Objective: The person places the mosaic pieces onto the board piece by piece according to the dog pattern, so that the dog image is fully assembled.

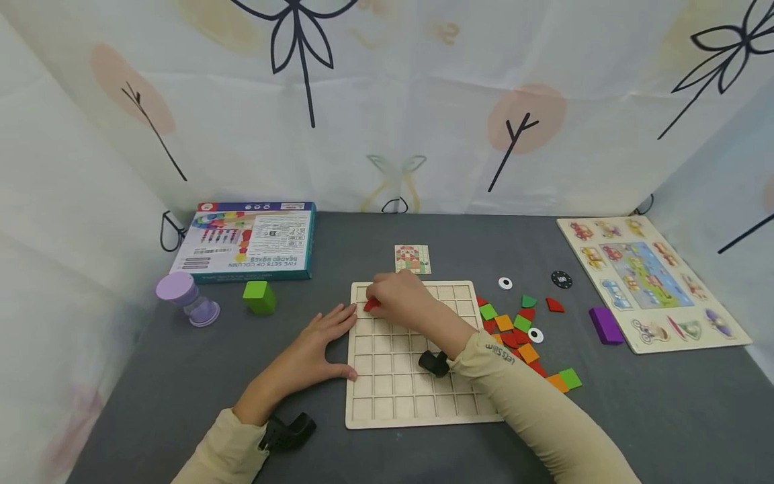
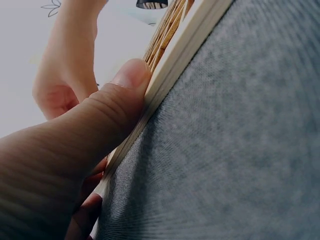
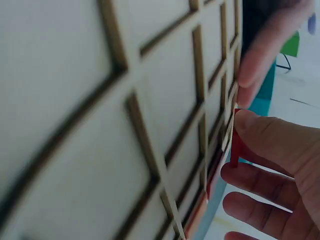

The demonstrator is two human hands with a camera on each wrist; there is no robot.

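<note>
A wooden grid board [image 1: 377, 407] lies in front of me in the head view. My left hand [image 1: 314, 348] rests along its left edge with fingers spread, and in the left wrist view the thumb [image 2: 117, 95] presses on the rim. Over the upper left cells my right hand [image 1: 408, 304] pinches a thin red tile [image 1: 371, 305] between thumb and fingers. The right wrist view has this red tile [image 3: 235, 150] on edge close over the grid. Further along the grid there, a red piece [image 3: 214, 175] and an orange piece [image 3: 196, 220] show in the cells.
Loose red, orange and green tiles [image 1: 503, 323] lie right of the board. A pattern card [image 1: 412, 259] sits behind it. At left are a box [image 1: 244, 242], a green cube [image 1: 260, 298] and a purple-topped timer [image 1: 187, 299]; at right, a purple block [image 1: 606, 326] and picture board [image 1: 653, 282].
</note>
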